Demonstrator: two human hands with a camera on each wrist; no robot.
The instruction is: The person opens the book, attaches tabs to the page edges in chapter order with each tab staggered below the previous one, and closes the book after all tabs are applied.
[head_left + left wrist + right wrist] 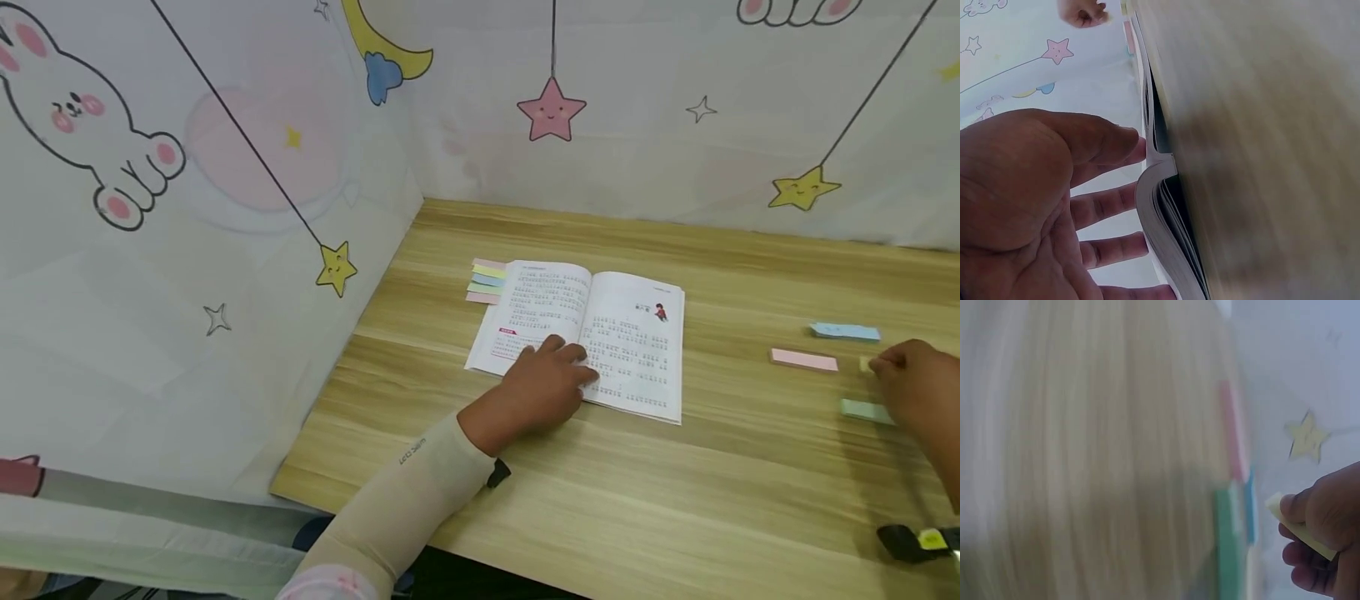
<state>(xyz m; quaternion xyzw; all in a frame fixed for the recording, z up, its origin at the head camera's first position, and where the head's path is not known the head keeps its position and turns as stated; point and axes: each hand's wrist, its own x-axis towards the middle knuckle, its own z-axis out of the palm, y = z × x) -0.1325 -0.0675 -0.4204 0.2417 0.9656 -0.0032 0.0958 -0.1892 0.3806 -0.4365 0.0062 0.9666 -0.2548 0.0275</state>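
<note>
An open book (633, 358) lies on the table, printed text on both pages. Several colored sticky tabs (486, 282) stick out past its left page edge. My left hand (546, 383) rests on the lower middle of the book, fingers spread over the pages; in the left wrist view the fingertips press near the spine (1163, 164). My right hand (917, 392) pinches a yellow sticky note pad (1300, 528) between thumb and fingers. Around it lie a pink pad (804, 360), a blue pad (845, 332) and a green pad (866, 411).
The wooden table (712, 492) meets a white cloth wall (630, 167) with printed stars at the back and another at the left. A black strap with a yellow label (932, 539) shows at the right wrist.
</note>
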